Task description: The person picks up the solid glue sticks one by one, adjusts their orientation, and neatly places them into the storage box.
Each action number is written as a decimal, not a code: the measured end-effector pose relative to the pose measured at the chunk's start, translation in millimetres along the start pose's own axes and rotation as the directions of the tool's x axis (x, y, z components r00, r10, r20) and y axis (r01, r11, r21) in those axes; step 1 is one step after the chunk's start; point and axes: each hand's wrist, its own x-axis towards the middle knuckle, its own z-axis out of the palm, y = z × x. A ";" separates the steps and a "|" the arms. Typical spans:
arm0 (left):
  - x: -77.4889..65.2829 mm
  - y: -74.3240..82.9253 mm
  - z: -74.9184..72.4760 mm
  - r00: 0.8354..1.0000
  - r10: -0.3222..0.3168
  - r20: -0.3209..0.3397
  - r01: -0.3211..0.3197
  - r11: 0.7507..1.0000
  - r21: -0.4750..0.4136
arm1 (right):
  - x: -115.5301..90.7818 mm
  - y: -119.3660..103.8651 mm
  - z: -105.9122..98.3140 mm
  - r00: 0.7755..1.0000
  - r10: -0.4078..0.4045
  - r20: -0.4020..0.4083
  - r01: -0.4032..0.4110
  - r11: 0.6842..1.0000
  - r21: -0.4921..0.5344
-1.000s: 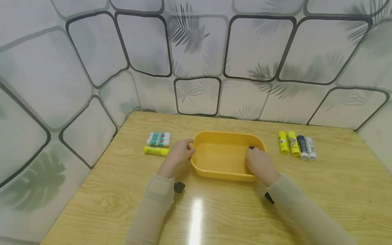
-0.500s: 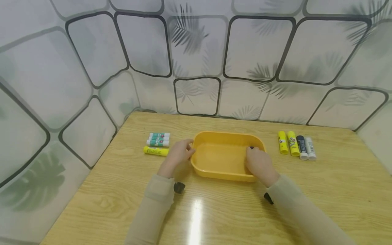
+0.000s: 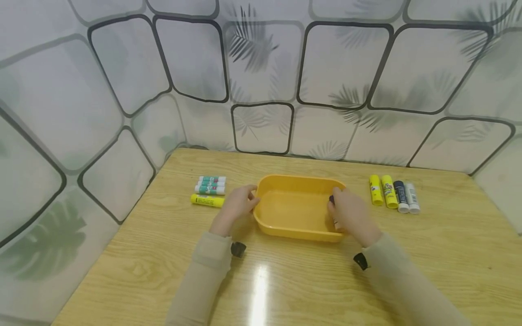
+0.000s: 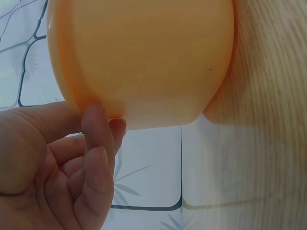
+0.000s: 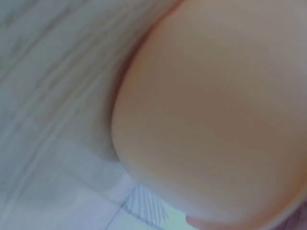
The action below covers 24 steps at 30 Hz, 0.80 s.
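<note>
A yellow-orange plastic tray [image 3: 293,213] sits on the wooden table. My left hand [image 3: 237,203] pinches its left end; in the left wrist view the thumb goes behind the rim and a fingertip [image 4: 96,115] presses the outer wall. At the tray's right end, my right hand [image 3: 352,213] holds a dark-capped glue stick [image 3: 337,225] inside the wall, thumb across its middle. The far fingers are partly hidden. The right wrist view is mostly filled by the tray's outer wall [image 5: 206,120], with a bit of finger [image 5: 192,221] at the bottom edge.
Several small white-and-green tubes [image 3: 210,185] lie left of the tray, with a yellow stick [image 3: 207,200] partly behind my left hand. Right of the tray lie yellow glue sticks [image 3: 376,190], a dark-blue-and-white one [image 3: 401,196] and a white one [image 3: 412,198]. A patterned cloth [image 3: 265,127] stands behind the table.
My right hand has shifted slightly right and its fingers have loosened from a fist, showing more of the glue stick. The left hand and the tray have stayed put.
</note>
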 end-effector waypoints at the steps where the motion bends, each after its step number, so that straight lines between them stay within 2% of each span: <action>1: -0.1 0.2 -0.1 1.000 -0.001 0.000 0.001 1.000 -0.001 | 0.1 1.3 -2.1 1.000 0.000 -0.005 0.000 1.000 0.006; 4: -0.6 0.5 -0.2 1.000 -0.003 0.000 0.003 1.000 -0.001 | 0.3 6.6 -9.0 1.000 0.029 -0.004 -0.029 0.999 0.035; 11: -0.6 0.5 -0.5 1.000 -0.007 0.003 0.007 1.000 -0.028 | -1.0 27.2 -26.5 0.989 0.128 0.079 -0.133 0.990 0.053; 15: 0.4 -0.5 0.3 1.000 -0.003 0.001 0.003 0.999 -0.035 | -3.3 41.9 -32.2 0.982 0.173 0.077 -0.177 0.983 0.048; 24: 0.9 -1.6 0.8 1.000 -0.009 0.003 0.010 0.999 -0.038 | -9.6 79.2 -30.5 0.981 0.192 0.028 -0.193 0.980 0.038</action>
